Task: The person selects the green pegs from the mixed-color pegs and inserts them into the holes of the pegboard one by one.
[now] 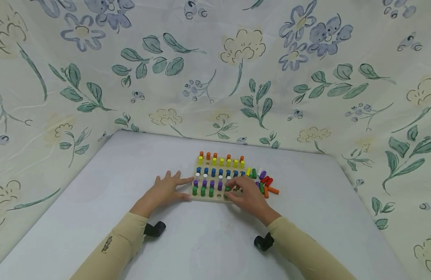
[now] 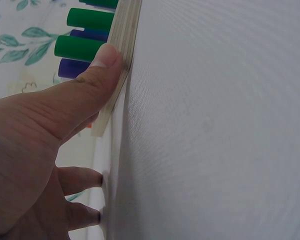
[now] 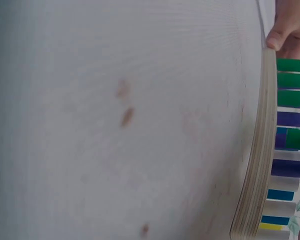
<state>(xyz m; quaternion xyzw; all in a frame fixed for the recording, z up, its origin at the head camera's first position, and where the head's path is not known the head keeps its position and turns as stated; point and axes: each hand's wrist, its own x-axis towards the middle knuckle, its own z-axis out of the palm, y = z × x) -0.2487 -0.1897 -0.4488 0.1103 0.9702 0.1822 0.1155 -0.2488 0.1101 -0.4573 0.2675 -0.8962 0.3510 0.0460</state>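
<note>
A wooden pegboard [image 1: 210, 200] holds rows of orange, yellow, blue, white, purple and green pegs, with some bare holes. My left hand [image 1: 165, 190] lies at its left side, fingers spread, the thumb [image 2: 97, 75] touching the board's edge by the green pegs. Over the front right part of the board, my right hand [image 1: 248, 194] pinches a green peg [image 3: 297, 139] between thumb and fingers. That peg stands higher than the seated green pegs [image 3: 292, 98] beside it. Most of the right hand lies outside the right wrist view.
Loose pegs [image 1: 273, 190] in several colours lie in a pile right of the board on the white tabletop [image 1: 208, 241]. A flower-patterned cloth [image 1: 201, 77] hangs behind and at the sides. Black wrist devices [image 1: 156, 228] sit under both sleeves.
</note>
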